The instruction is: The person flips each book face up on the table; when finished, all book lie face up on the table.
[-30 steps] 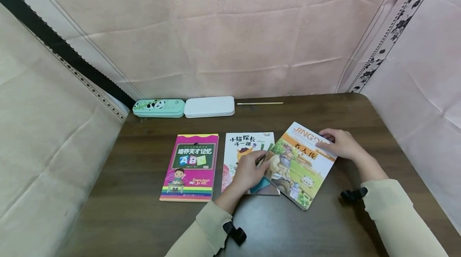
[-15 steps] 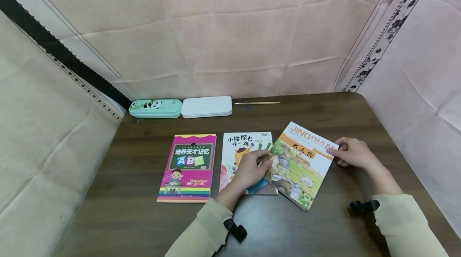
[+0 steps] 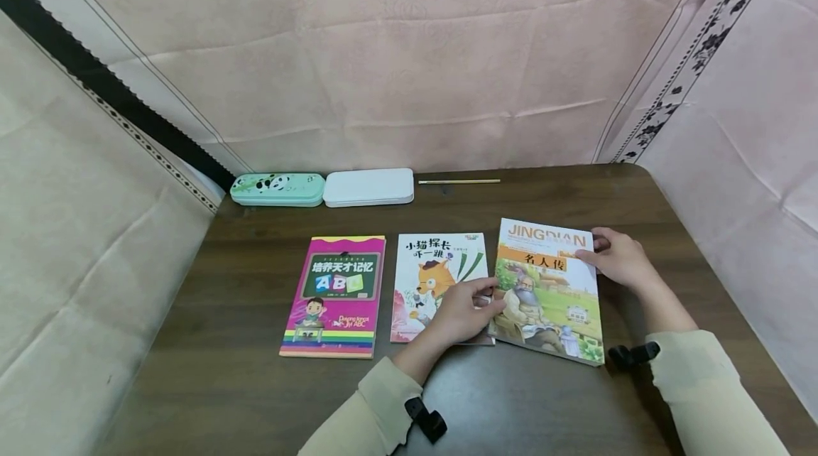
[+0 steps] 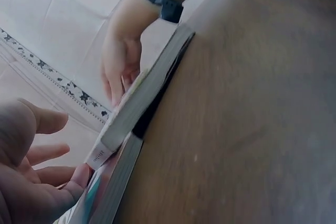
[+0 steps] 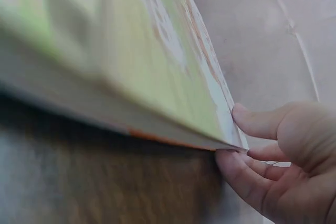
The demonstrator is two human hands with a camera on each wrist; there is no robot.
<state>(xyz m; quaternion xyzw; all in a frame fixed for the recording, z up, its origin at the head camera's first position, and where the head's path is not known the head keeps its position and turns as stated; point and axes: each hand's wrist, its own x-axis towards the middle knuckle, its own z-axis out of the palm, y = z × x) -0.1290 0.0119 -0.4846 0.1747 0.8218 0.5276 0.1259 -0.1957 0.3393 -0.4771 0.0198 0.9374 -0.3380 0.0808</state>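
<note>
In the head view, my right hand (image 3: 616, 257) pinches the upper right edge of a thick book with an orange band (image 3: 549, 300). Its thumb lies on the cover and fingers go underneath, as the right wrist view shows. My left hand (image 3: 465, 312) reaches across a white cat-picture book (image 3: 409, 285), its fingertips at the orange-banded book's left edge. From the left wrist, one digit touches that book's spine (image 4: 100, 155), while other fingers stand apart from it. The thick book is slightly raised, with a dark gap below. A pink book (image 3: 339, 300) lies further left.
Along the back of the brown table (image 3: 211, 385) sit a green panda pencil case (image 3: 277, 190), a white case (image 3: 369, 187) and a thin gold-coloured stick (image 3: 459, 181). Pale cloth hangs (image 3: 447, 72) behind and at both sides.
The orange-banded book has turned from a slant to nearly straight, uncovering more of the cat-picture book. My left hand has moved slightly right with it; the right hand keeps its edge.
</note>
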